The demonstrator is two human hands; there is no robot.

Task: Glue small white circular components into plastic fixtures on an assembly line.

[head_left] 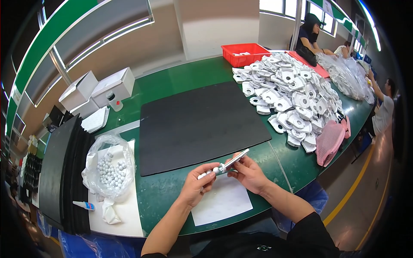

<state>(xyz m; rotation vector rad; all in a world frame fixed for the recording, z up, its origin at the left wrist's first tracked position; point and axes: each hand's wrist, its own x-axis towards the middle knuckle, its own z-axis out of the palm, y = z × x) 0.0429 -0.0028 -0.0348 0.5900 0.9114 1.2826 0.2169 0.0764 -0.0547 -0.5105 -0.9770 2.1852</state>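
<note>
Both my hands meet just below the black rectangular foam mat [202,124].
My left hand [195,187] pinches a small white ball [209,172]; my right hand [248,172] grips a flat grey plastic piece [234,160].

Two hands: left [198,185], right [248,172], fingers meeting on one grey part [232,162] and two white balls [209,172]. Beyond the fingers: one black mat [198,124], one red bin [244,53], two white boxes [97,89]. Left of them: one bag [109,167] of balls, too many to count.
</note>
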